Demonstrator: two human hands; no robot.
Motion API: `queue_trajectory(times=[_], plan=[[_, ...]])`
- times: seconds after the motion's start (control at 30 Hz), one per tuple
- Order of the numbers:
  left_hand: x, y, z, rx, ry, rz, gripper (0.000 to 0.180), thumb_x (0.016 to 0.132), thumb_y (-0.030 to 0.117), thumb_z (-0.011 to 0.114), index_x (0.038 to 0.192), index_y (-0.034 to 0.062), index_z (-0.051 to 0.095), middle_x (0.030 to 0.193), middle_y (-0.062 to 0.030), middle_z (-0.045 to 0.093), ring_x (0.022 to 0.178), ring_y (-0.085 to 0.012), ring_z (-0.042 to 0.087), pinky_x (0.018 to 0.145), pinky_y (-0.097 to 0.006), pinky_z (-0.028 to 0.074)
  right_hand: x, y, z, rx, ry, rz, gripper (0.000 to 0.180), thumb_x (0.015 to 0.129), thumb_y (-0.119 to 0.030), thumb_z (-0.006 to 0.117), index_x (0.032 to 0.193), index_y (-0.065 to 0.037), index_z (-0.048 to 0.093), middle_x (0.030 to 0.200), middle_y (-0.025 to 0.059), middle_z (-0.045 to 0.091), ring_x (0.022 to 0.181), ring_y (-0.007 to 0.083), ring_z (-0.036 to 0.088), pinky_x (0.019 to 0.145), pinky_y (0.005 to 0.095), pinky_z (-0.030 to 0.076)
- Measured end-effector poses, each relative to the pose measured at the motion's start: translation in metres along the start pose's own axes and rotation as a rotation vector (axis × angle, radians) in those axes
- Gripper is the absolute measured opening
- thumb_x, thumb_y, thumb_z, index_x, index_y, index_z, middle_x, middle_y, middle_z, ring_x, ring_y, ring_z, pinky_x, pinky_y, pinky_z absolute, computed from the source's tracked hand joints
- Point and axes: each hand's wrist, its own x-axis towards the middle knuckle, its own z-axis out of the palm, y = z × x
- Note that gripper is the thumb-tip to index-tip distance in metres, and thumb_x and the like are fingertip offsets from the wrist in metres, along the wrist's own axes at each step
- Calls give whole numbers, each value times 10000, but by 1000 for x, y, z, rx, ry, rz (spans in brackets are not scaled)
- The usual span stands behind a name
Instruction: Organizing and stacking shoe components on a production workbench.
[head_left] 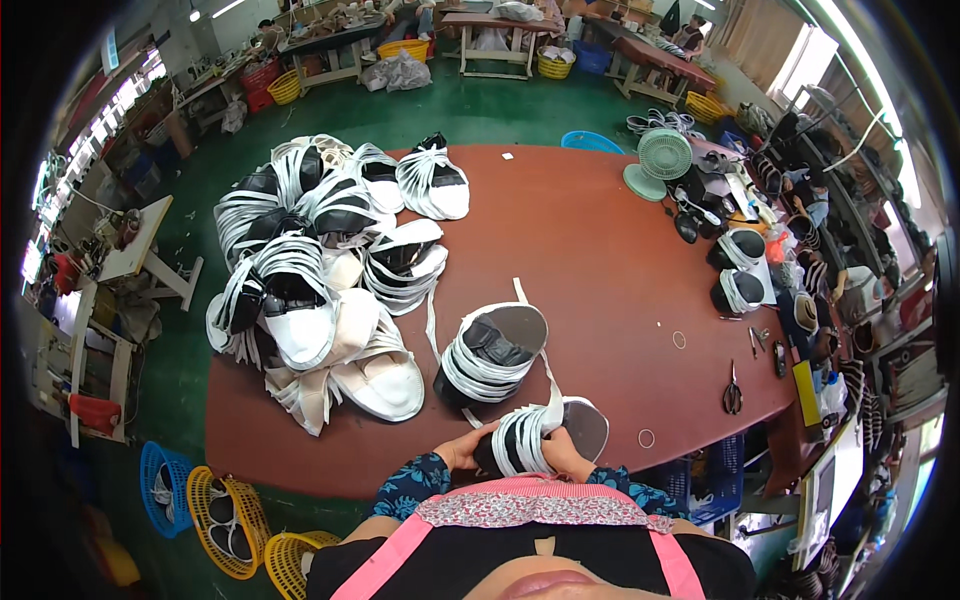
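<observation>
At the table's near edge, a stack of nested shoe uppers [518, 440], black with white bands, lies on its side. My left hand [460, 449] grips its left end, fingers partly hidden behind it. My right hand [568, 456] is closed on the right side, by a loose white strip [553, 400] that runs up from the bands. Just beyond lies a second stack of uppers [485, 365], wrapped in white bands with a grey-brown end showing. To the left spreads a large heap of black and white shoe uppers [300, 325], some with beige lining.
The red-brown table [580, 260] carries scissors [733, 390], rubber bands [646, 438], a green fan [664, 155] and more banded stacks [738, 290] toward the right. Yellow baskets [225, 520] and a blue basket [165, 485] stand on the floor at left. Shelving lines the right side.
</observation>
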Motion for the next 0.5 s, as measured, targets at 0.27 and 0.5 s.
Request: queue_trajectory(times=[0.27, 0.5], plan=[[-26, 34, -18, 1127, 735, 555, 495, 929, 503, 892, 975, 10, 881, 862, -154, 837, 778, -204, 774, 770, -395, 600, 10, -10, -54, 41, 131, 113, 159, 1030, 1, 642, 1141, -7, 755, 978, 9, 703, 796, 138, 635, 682, 285, 529], [10, 74, -77, 547, 883, 873, 415, 1024, 402, 791, 874, 15, 770, 866, -101, 762, 801, -243, 669, 765, -406, 516, 84, -84, -63, 675, 44, 184, 190, 1076, -232, 712, 1156, -74, 778, 1017, 28, 729, 867, 121, 643, 804, 301, 486]])
